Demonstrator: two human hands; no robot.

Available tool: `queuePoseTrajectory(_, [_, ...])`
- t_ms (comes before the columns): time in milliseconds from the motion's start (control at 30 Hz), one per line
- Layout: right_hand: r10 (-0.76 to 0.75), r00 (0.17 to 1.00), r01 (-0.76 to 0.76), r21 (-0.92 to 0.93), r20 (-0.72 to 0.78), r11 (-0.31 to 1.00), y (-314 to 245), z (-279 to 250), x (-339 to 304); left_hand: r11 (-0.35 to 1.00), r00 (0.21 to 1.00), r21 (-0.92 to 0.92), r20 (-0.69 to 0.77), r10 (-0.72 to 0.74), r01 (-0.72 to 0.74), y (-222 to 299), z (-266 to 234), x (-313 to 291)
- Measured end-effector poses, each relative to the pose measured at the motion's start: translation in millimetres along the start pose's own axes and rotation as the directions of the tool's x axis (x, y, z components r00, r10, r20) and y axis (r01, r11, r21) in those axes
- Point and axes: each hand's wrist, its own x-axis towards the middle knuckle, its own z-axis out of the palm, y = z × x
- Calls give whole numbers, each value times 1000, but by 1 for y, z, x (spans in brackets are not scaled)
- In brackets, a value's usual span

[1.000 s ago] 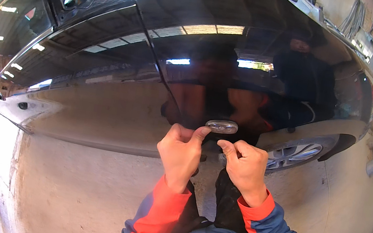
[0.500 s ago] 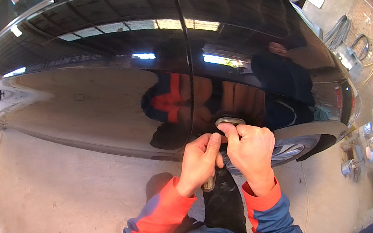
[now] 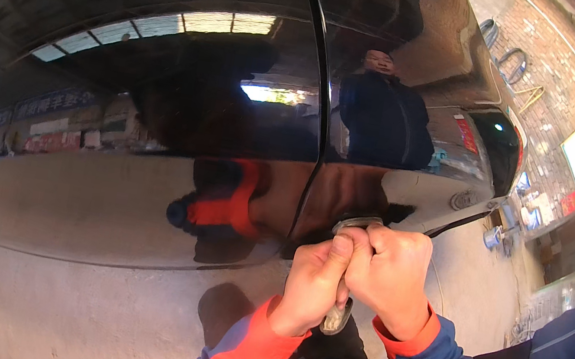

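Note:
My left hand (image 3: 317, 278) is closed around the shaft of a grey metal tool. A rounded, flattened metal end (image 3: 335, 322) sticks out below that hand. My right hand (image 3: 389, 271) is also closed, just above and to the right, its fingers pressed against the left thumb. At its top shows a curved metal rim (image 3: 358, 221), close to the lower side of a glossy black car (image 3: 125, 206). Whether rim and lower end are one piece is hidden by my hands, and I cannot tell if the rim touches the panel.
A vertical panel gap (image 3: 319, 109) runs down the car's side. A person's dark blue clothing (image 3: 560, 358) is close at the right. Beyond stand a brick wall (image 3: 549, 48) with hoses on it and small containers (image 3: 493, 238) on the concrete floor (image 3: 94, 307).
My view has moved closer to the car and turned, so the rear edge looks nearer. My hands are now pressed closer together, still gripping the tool, and more of its lower end shows.

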Motion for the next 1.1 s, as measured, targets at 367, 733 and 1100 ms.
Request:
queuePoseTrajectory(367, [12,997,-5,102,-75,995,3,11,-6,998,999,-40,-16,40,-41,-8,-5,3])
queuePoseTrajectory(733, [-462,873,444,-134,-159,886,9,-19,-11,928,905,308,-420,-65,209,-96,-71,-127])
queuePoseTrajectory(1100, [-785,620,775,-167,16,609,29,-20,25,920,857,335,-515,-1,202,-138,-93,-154])
